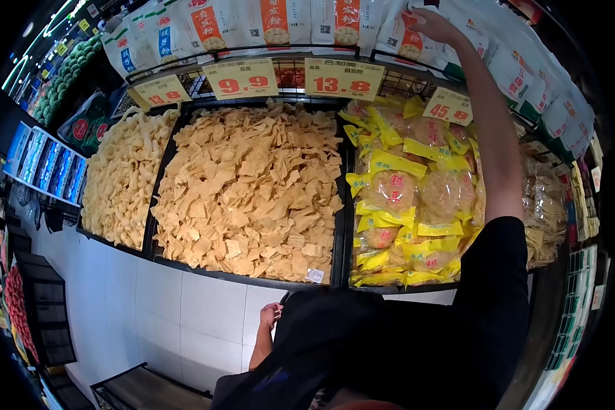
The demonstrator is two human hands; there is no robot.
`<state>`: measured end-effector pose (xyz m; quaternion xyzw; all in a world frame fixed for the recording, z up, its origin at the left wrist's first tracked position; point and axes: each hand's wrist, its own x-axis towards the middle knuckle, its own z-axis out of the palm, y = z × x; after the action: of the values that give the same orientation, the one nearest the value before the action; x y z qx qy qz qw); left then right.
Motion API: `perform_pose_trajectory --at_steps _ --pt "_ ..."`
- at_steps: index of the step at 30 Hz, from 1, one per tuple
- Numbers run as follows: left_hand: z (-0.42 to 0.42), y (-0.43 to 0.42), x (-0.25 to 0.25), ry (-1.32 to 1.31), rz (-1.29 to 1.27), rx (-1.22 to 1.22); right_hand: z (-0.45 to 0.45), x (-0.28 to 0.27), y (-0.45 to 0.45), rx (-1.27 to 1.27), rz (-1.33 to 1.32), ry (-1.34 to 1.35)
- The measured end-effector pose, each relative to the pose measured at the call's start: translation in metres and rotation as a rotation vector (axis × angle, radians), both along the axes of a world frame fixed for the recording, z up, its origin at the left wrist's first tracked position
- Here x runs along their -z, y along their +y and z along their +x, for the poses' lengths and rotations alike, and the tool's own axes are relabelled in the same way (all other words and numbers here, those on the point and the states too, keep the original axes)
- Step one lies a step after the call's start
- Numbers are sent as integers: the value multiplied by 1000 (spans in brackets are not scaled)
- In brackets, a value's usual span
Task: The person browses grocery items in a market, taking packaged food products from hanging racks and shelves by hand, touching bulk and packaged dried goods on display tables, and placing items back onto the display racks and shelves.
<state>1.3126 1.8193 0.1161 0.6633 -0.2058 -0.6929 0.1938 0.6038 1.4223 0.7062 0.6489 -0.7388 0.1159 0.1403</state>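
My right arm reaches up over the bins to the shelf. There my right hand (433,26) has its fingers closed at the top of a white flour bag (410,48) with an orange label, which stands upright in the row. Low at my side hangs my left hand (270,314), its fingers curled; a small dark shape shows by them, and I cannot make out what it is. Below the shelf, a bin of yellow-edged packets (393,191) holds round noodle-like cakes. Beside it lies a heap of dried tofu skin pieces (246,191).
A wire rail (253,49) runs in front of the flour bags. Price signs (239,79) hang beneath it. Puffy pale curls (126,178) fill the left bin. Black crates (44,307) stand across the tiled floor (157,294). Brown packets (543,205) lie at right.
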Motion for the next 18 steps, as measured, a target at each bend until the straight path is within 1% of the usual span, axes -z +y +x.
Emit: perform_pose_trajectory --at_steps 9,11,12,14,17,18 --pt "-1 -2 4 -11 -21 23 3 -7 9 12 25 28" --pt "-1 -1 0 -19 -15 21 -2 -2 7 -11 -22 145" --pt "-2 -1 -3 -21 -29 20 0 -5 10 -7 -21 145" --pt "-2 -1 -7 -24 -43 19 7 -9 12 -58 59 180" --pt "-2 -1 4 -28 -56 32 14 -8 16 -41 76 187" --pt "-2 -2 7 -24 -58 33 26 -16 24 -33 73 189"
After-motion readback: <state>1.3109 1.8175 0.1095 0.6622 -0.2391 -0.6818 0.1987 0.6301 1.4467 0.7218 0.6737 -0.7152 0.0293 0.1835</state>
